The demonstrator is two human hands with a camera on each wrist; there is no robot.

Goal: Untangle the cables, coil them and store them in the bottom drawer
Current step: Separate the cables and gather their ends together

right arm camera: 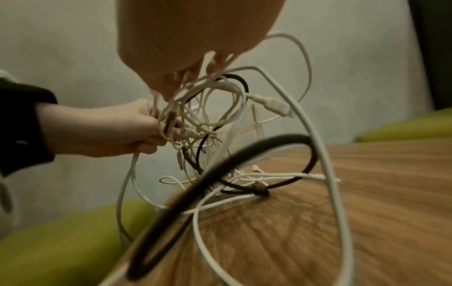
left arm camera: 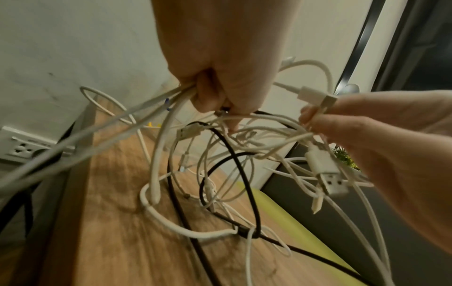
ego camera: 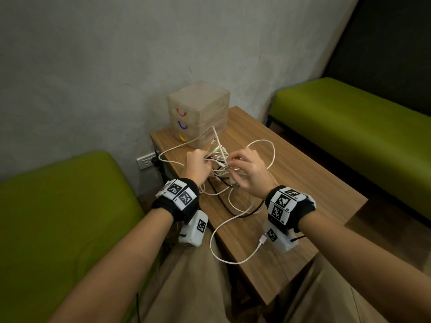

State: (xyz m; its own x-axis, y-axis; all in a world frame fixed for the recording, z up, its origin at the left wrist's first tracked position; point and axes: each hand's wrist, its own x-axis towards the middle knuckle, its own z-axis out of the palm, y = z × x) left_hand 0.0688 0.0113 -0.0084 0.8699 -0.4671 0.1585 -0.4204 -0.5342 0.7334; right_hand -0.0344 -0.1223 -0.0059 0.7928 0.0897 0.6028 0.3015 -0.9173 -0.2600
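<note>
Untangling stage, early: the cables (ego camera: pixel 218 159) form one knot of white leads and at least one black lead, lifted just above the tabletop (ego camera: pixel 291 173) in front of the drawer box (ego camera: pixel 198 113), with loose loops trailing down toward the near edge. No cable is coiled yet, and the bottom drawer (ego camera: pixel 186 139), the one with the yellow handle, looks closed. To do this step well, my judgement: pick one free plug, follow that single lead back through the knot, and feed the plug through loops rather than pulling, since tugging would likely tighten the crossings. Keep the knot slack, low over the tabletop. The left hand (left arm camera: pixel 220 77) is clenched round a bunch of several white leads on the side of the knot away from the green bench; which leads, I cannot tell. The right hand (left arm camera: pixel 362 125) pinches a white plug and strands between thumb and fingertips (left arm camera: pixel 318 120), other plugs hanging below it. Both hands sit close together, the knot between them.
</note>
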